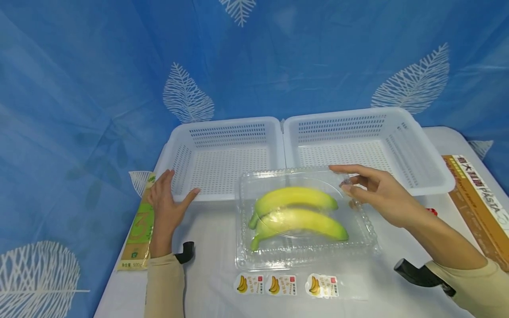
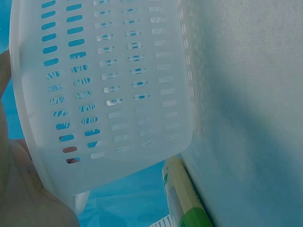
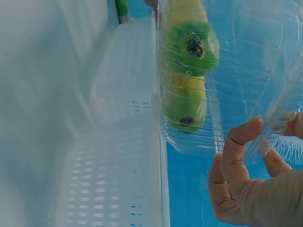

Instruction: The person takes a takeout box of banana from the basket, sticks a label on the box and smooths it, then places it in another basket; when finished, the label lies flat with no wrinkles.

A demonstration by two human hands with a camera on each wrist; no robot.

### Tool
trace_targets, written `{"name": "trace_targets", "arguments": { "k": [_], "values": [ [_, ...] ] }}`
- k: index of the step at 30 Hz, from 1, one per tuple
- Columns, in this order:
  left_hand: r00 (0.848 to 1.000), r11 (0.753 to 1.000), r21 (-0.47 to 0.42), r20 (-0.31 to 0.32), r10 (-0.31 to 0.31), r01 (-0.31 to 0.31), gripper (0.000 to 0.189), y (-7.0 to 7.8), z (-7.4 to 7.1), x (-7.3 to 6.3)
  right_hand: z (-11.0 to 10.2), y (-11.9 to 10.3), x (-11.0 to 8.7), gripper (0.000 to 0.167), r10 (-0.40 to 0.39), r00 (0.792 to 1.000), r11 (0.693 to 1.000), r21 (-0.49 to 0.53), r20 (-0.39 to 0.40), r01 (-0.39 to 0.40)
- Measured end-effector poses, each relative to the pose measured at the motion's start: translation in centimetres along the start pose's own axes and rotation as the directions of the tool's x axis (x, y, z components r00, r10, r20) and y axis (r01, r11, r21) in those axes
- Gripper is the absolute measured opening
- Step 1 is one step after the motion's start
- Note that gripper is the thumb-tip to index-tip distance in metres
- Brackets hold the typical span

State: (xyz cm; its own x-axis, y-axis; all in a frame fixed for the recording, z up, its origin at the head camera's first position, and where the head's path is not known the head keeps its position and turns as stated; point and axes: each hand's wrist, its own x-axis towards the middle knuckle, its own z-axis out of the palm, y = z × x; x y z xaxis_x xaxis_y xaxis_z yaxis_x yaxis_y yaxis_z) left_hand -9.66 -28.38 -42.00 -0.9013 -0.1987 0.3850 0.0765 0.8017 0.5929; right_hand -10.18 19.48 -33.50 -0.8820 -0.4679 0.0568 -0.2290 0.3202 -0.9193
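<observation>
My right hand [image 1: 375, 190] pinches the right edge of a clear plastic clamshell container [image 1: 294, 260] between thumb and fingers. Inside it lie two yellow bananas [image 1: 300, 221] with green ends. Seen from the right wrist, the container [image 3: 255, 61] is raised off the table, and its far edge overlaps the fronts of both baskets in the head view. My left hand [image 1: 165, 205] rests at the front left corner of the left white basket [image 1: 222, 196], thumb stretched toward the front rim and fingers along the left side. The left wrist view shows the basket's slotted wall [image 2: 109, 175] beside this hand.
A second white basket [image 1: 427, 187] adjoins the first on the right. Banana stickers [image 1: 284, 285] on a clear strip lie at the front. A green packet [image 1: 137, 238] lies at the left edge, a brown pasta packet [image 1: 473, 212] at the right. A blue curtain [image 1: 278, 57] hangs behind.
</observation>
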Motion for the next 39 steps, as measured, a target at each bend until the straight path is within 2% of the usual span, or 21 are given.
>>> {"name": "trace_targets", "arguments": {
  "k": [5, 12, 17, 23, 28, 39],
  "values": [
    [1.000, 1.000, -0.001, -0.004, -0.001, 0.001, 0.085, -0.1, 0.0, -0.1, 0.3, 0.3, -0.7, 0.045, 0.004, 1.000, 1.000, 0.011, -0.011, -0.003],
    [1.000, 1.000, -0.002, -0.002, -0.004, 0.004, 0.084, 0.0, 0.1, -0.1, 1.1, 0.5, -2.7, 0.044, 0.060, 0.998, 0.998, 0.017, 0.001, -0.060],
    [1.000, 1.000, 0.007, 0.000, 0.001, -0.001, 0.084, 0.2, 0.1, 0.0, 2.0, 1.3, -4.5, 0.045, 0.065, 0.998, 0.995, 0.072, -0.011, -0.064],
    [1.000, 1.000, 0.007, -0.006, 0.000, 0.000, 0.084, 0.2, 0.0, 0.0, 2.8, 2.5, -5.8, 0.045, 0.051, 0.998, 0.988, 0.144, -0.022, -0.047],
    [1.000, 1.000, 0.003, -0.002, -0.004, 0.004, 0.085, 0.1, 0.0, -0.1, 3.4, 3.5, -6.4, 0.045, 0.037, 0.999, 0.984, 0.174, -0.028, -0.031],
    [1.000, 1.000, 0.005, -0.003, -0.003, 0.003, 0.084, 0.3, 0.0, -0.1, 4.6, 5.5, -6.1, 0.045, -0.022, 0.998, 0.993, 0.111, -0.066, 0.029]
  ]
}}
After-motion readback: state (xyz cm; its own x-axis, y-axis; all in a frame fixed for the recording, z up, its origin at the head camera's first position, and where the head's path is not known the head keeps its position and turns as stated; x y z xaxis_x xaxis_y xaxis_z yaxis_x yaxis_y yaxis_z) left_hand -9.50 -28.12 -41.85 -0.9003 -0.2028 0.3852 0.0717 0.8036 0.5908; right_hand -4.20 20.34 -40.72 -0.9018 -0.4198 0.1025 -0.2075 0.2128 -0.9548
